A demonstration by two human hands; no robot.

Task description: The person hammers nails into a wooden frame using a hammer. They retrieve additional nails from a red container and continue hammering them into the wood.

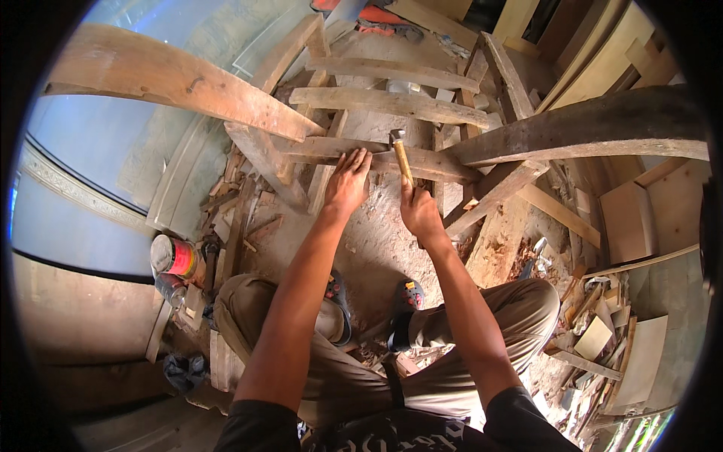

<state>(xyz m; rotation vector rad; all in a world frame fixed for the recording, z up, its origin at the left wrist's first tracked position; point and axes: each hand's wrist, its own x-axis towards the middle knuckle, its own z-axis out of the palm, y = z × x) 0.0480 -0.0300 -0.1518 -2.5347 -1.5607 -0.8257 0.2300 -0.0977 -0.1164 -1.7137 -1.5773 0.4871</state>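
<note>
My right hand [420, 212] is closed around the wooden handle of a hammer [403, 160], whose metal head sits up at the near crossbar [433, 163] of a rough wooden frame. My left hand [349, 181] lies on that same crossbar, just left of the hammer head, with its fingertips over the top edge; whether it pinches anything small there is hidden. Two thick beams, a left one [169, 83] and a darker right one [595, 128], meet the frame at either side. Behind the near bar run a middle crossbar [388, 104] and a far crossbar [392, 71].
A tin with a red label [179, 256] stands at the left beside wood scraps. More offcuts [595, 339] pile up on the right, near leaning boards [629, 218]. A flat plank [497, 245] lies by the frame's right leg. Glossy panels line the left side.
</note>
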